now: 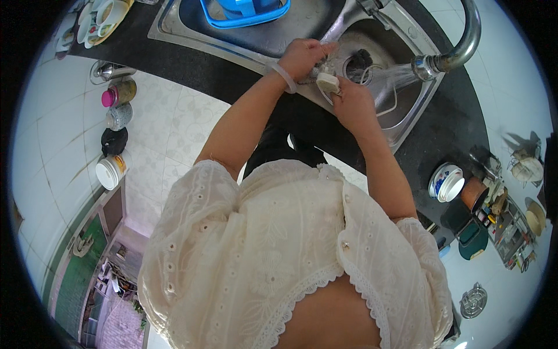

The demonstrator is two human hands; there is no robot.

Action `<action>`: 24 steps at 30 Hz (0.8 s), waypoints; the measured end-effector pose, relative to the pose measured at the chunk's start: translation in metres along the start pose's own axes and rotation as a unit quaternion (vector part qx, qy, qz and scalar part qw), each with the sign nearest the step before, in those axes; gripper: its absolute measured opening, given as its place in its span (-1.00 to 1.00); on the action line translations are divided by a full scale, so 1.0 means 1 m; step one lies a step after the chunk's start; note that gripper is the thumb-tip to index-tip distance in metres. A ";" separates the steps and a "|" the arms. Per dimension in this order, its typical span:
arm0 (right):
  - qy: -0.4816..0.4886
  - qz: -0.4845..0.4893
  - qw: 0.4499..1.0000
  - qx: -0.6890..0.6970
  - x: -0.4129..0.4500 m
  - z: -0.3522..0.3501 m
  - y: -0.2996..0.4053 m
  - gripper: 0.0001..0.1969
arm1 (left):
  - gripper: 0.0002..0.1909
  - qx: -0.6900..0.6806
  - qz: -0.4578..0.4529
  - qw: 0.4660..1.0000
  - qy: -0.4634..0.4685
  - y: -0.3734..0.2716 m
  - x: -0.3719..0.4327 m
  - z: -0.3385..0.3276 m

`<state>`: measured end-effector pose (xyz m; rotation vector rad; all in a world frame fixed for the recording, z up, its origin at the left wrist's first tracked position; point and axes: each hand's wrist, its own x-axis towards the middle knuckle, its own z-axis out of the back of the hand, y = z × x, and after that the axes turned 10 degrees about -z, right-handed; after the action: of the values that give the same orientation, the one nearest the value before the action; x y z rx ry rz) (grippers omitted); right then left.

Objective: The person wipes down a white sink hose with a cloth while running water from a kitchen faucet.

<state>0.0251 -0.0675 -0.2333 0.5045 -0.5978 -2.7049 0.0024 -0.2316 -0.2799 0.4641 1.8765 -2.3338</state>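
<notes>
Both my hands are over the small steel sink bowl [394, 41]. In my right hand [354, 99] is a small cream-coloured block [328, 83], pinched at its end; its exact kind is unclear. My left hand [304, 57], with a translucent bangle on the wrist, is just beyond the block, fingers bent over something greyish and wet that I cannot make out. A thin white cord [396, 98] loops through the bowl near my right hand. Water [399, 75] sprays from the curved metal faucet [449, 61]. Something dark [361, 59] sits in the drain ring.
A blue plastic basin [246, 22] stands in the larger sink bowl [187, 22]. Cups [111, 12] are on a tray at far left. Along the dark countertop [457, 118] to the right are a white bowl [451, 185] and a brown pot [474, 195]. Jars [120, 92] line the left wall.
</notes>
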 end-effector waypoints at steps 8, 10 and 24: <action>0.025 -0.084 0.994 0.067 -0.002 0.008 -0.009 -0.77 | -0.76 -0.316 -0.059 0.941 -0.107 0.046 0.013 0.022; 0.021 -0.084 0.994 0.073 -0.003 0.009 -0.012 -0.77 | -0.82 -0.408 -0.031 0.912 0.013 0.016 -0.002 0.023; -0.023 0.005 0.998 0.051 -0.003 0.005 -0.012 -0.76 | -0.76 -0.129 -0.124 0.982 0.061 0.010 -0.009 0.002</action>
<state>0.0225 -0.0544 -0.2337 0.4647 -0.7506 -2.6933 0.0138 -0.2368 -0.2864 0.3692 2.3785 -2.1953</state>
